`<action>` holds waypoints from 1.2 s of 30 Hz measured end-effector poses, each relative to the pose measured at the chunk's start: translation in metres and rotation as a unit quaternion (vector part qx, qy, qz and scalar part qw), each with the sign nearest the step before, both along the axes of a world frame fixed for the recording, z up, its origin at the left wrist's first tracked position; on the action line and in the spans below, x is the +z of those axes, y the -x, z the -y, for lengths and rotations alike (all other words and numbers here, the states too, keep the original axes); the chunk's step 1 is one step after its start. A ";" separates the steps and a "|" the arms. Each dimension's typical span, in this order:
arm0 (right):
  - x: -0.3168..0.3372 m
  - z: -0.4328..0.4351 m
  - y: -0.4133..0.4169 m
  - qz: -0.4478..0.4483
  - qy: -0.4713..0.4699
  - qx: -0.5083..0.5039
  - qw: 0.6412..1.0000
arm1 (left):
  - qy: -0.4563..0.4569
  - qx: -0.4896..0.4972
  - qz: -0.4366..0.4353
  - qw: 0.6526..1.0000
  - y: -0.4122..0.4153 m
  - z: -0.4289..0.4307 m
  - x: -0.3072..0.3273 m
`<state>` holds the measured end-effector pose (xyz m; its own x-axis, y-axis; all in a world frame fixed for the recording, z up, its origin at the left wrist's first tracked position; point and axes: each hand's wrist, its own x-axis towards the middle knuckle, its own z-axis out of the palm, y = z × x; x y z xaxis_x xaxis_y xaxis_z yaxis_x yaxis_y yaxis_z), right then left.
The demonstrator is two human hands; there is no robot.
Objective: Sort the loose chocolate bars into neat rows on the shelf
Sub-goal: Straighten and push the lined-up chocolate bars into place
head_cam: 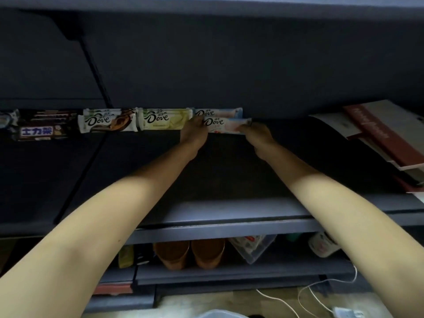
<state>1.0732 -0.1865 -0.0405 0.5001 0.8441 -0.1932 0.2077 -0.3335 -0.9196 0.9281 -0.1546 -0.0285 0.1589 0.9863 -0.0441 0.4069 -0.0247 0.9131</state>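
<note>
A row of chocolate bars lies along the back of the dark shelf (229,180). From the left: dark Snickers-type bars (43,130), white-and-brown Dove bars (106,122), pale yellow Dove bars (164,120), and a pink-and-blue Dove bar (218,112) behind. In front of that one is another pink Dove bar (226,125), held at both ends: my left hand (193,131) pinches its left end and my right hand (258,134) grips its right end. The fingertips are partly hidden by the wrapper.
A stack of books or boxes (378,138) with a dark red cover lies at the right end of the shelf. A black bracket rod (96,72) slants down at the left. The lower shelf holds two brown cups (190,253), a plastic bag and a white jar. White cables lie on the floor.
</note>
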 end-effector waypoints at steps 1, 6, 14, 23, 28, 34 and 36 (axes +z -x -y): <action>0.000 -0.001 -0.001 0.013 -0.001 0.001 1.000 | -0.001 -0.004 -0.010 1.000 -0.002 0.000 -0.001; 0.004 -0.008 -0.004 0.033 -0.021 0.027 0.999 | -0.031 -0.034 -0.089 0.995 -0.009 0.002 -0.003; 0.000 -0.023 -0.002 0.191 -0.038 0.002 0.981 | -0.051 -0.021 -0.089 0.995 -0.006 0.002 -0.005; -0.003 -0.022 -0.013 0.193 -0.051 -0.016 0.980 | -0.025 0.021 -0.057 0.998 -0.002 -0.008 -0.009; -0.004 -0.024 -0.009 0.156 -0.110 -0.038 0.981 | -0.054 0.017 -0.062 0.996 0.005 -0.011 -0.009; -0.005 -0.037 -0.004 0.212 -0.071 0.007 0.975 | -0.025 -0.042 -0.078 0.996 0.001 -0.009 -0.007; -0.006 -0.038 -0.005 0.212 -0.065 0.012 0.975 | -0.020 -0.054 -0.084 0.995 0.001 -0.009 -0.006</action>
